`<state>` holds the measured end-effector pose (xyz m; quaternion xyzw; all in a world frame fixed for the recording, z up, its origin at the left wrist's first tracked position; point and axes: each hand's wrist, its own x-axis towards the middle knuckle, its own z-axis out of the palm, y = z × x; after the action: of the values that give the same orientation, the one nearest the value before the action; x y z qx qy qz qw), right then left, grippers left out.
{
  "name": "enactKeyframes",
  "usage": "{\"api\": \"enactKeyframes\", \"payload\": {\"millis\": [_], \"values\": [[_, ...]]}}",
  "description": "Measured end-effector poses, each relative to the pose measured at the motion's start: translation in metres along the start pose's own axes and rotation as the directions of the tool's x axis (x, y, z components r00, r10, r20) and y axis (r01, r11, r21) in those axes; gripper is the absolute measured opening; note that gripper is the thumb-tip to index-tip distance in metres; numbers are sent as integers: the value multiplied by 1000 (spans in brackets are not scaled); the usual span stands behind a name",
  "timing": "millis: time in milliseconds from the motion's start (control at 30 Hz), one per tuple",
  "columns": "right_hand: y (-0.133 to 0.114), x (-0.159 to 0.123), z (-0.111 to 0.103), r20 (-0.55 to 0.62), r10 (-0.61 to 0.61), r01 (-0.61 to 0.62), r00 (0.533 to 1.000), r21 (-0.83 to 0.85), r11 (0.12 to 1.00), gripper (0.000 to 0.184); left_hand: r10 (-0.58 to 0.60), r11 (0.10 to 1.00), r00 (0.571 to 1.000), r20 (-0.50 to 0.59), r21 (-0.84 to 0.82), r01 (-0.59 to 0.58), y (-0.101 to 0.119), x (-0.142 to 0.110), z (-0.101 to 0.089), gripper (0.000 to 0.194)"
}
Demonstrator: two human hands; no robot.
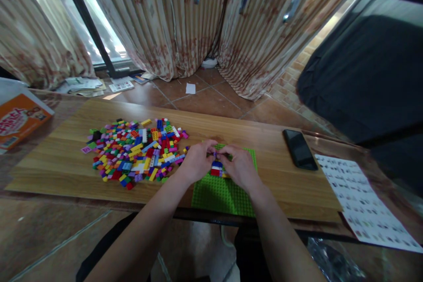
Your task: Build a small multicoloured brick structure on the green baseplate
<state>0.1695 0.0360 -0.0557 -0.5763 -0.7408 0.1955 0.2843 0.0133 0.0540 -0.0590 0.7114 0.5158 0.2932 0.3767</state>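
Observation:
My left hand (197, 160) and my right hand (240, 166) meet over the green baseplate (224, 196), fingers of both closed in a pinch. Between the fingertips shows a small purple toy brick (214, 154), mostly covered by them. Just below the hands, a small build of joined toy bricks (216, 168) sits on the baseplate, with blue, white and red parts visible. My right hand hides some of its right side.
Left of the hands, a wide pile of mixed toy bricks (137, 152) covers part of the wooden board (280, 189). A black phone (300, 150) lies to the right, beside a printed sheet (366, 202). An orange and white package (21, 116) stands far left.

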Motion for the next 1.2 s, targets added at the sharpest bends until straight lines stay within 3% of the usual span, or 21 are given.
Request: {"api": "enactKeyframes", "payload": {"millis": [433, 600, 700, 800, 900, 1000, 1033, 1200], "values": [[3, -5, 4, 5, -10, 9, 1000, 80, 997, 19, 32, 998, 999, 4, 59, -32, -3, -5, 3, 43], [2, -2, 7, 16, -72, 70, 997, 77, 995, 19, 3, 995, 1000, -27, 102, 0, 1, -6, -9, 39], [3, 1, 3, -28, -94, 96, 995, 84, 992, 20, -4, 993, 991, -134, 114, 19, -1, -3, -31, 34], [9, 4, -8, -207, -46, 70, 977, 112, 991, 26, -56, 987, 957, -286, 127, 95, -7, -4, -67, 26], [19, 5, -20, -389, 81, -34, 918, 127, 991, 31, -155, 921, 914, -376, 281, 271, -16, -15, -109, 20], [26, 4, -25, -437, 152, -97, 886, 145, 985, 33, -301, 790, 885, -357, 427, 440, -26, -31, -143, 22], [27, 3, -25, -435, 157, -103, 887, 146, 984, 33, -314, 764, 889, -334, 467, 445, -29, -36, -150, 22], [23, 2, -22, -410, 140, -100, 901, 117, 988, 32, -434, 731, 865, -252, 462, 502, -36, -47, -161, 15]]}}
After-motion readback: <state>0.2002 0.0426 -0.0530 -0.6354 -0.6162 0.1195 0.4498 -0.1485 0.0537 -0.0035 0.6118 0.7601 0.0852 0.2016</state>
